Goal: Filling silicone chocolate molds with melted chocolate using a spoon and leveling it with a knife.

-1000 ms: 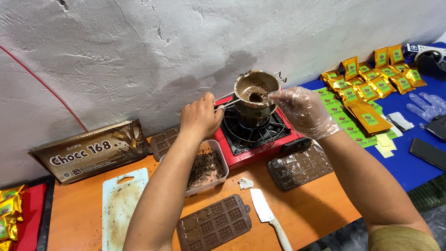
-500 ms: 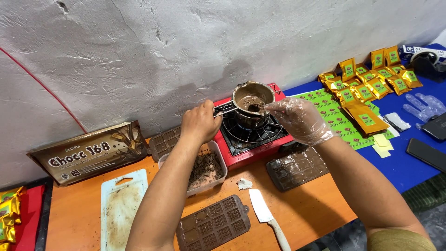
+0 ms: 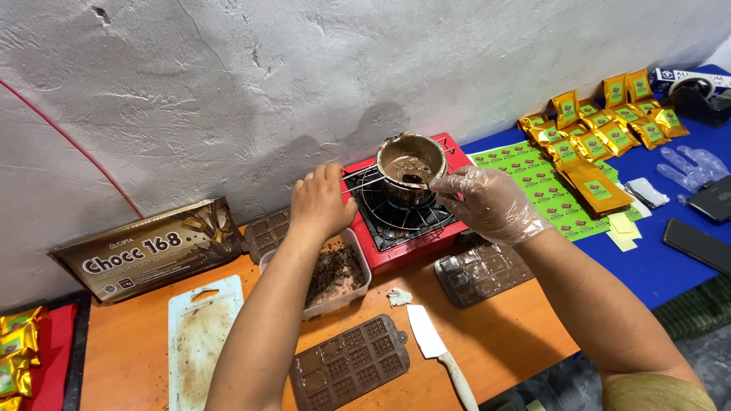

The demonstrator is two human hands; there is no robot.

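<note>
A small metal pot (image 3: 411, 169) with melted chocolate sits on a red portable gas stove (image 3: 403, 221). My left hand (image 3: 320, 202), bare, grips the pot's thin wire handle at its left side. My right hand (image 3: 487, 202), in a clear plastic glove, holds a utensil whose tip dips into the chocolate. Just below my left hand a plastic tub of chopped chocolate (image 3: 335, 278) stands on the orange table (image 3: 518, 335).
A brown chocolate mould (image 3: 350, 364), a white knife (image 3: 438, 354) and a white cutting board (image 3: 202, 339) lie near the front. Another filled mould (image 3: 483, 272) lies right of the stove. A big chocolate bar packet (image 3: 148, 251) leans on the wall. Gold packets (image 3: 601, 129) cover the blue surface.
The pot was tilted and lifted above the burner; now it sits lower and level on the stove. Both hands have come down with it.
</note>
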